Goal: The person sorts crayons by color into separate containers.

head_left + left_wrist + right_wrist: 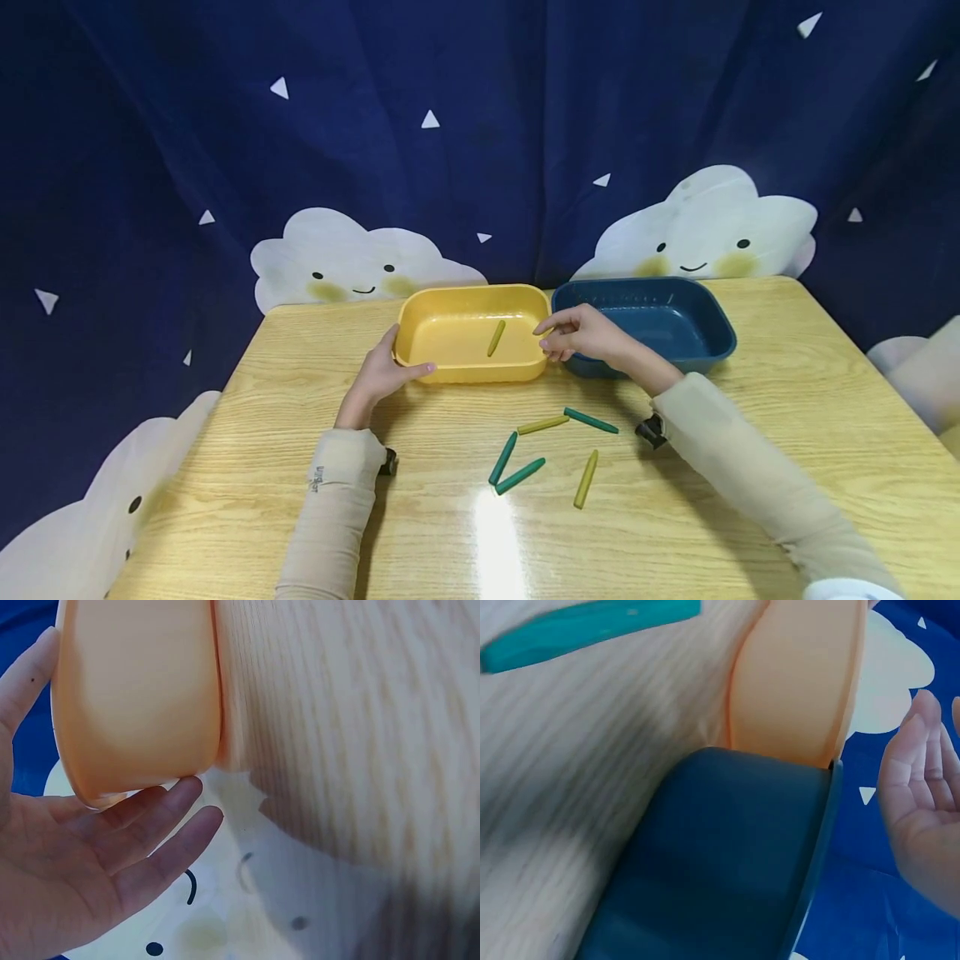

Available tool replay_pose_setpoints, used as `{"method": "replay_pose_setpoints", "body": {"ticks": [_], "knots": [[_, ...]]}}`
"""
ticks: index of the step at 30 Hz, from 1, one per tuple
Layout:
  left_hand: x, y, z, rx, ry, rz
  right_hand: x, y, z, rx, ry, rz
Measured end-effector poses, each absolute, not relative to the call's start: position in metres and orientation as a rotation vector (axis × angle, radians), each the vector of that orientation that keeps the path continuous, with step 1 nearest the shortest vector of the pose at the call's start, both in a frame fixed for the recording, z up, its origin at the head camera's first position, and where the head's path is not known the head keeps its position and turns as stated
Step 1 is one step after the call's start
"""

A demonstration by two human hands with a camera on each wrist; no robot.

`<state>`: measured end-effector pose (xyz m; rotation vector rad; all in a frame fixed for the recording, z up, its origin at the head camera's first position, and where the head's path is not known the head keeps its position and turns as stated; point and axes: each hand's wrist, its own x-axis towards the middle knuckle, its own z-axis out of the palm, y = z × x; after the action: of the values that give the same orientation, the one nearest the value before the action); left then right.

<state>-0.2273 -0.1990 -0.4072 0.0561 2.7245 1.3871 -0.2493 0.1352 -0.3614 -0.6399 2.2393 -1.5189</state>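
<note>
My left hand [381,371] holds the near left corner of a yellow plastic basin [480,374]. Its thumb lies over the front rim and its fingers rest against the end wall, as the left wrist view also shows. A single yellow crayon [496,338] lies inside that basin. Above the spot where the yellow basin meets a dark blue basin [678,365] is my right hand [587,335], fingers loosely bent with nothing seen between them. In the right wrist view the right hand [926,802] is above the rims, apart from both basins.
On the wooden table [300,358], in front of the basins, lie green crayons [590,420] and two yellow crayons, one [543,424] near the yellow basin and one [587,479] closer to me. A dark blue curtain [495,167] with clouds hangs behind the table.
</note>
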Motion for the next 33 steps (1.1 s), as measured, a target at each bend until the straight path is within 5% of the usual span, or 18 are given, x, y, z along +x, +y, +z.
{"method": "replay_pose_setpoints", "body": {"ticks": [23, 33], "knots": [[-0.228, -0.200, -0.408, 0.042, 2.702, 1.396, -0.211, 0.195, -0.409, -1.343, 2.020, -1.182], [-0.228, -0.200, -0.407, 0.031, 2.708, 1.380, -0.194, 0.190, -0.413, -1.345, 2.192, -0.906]]}}
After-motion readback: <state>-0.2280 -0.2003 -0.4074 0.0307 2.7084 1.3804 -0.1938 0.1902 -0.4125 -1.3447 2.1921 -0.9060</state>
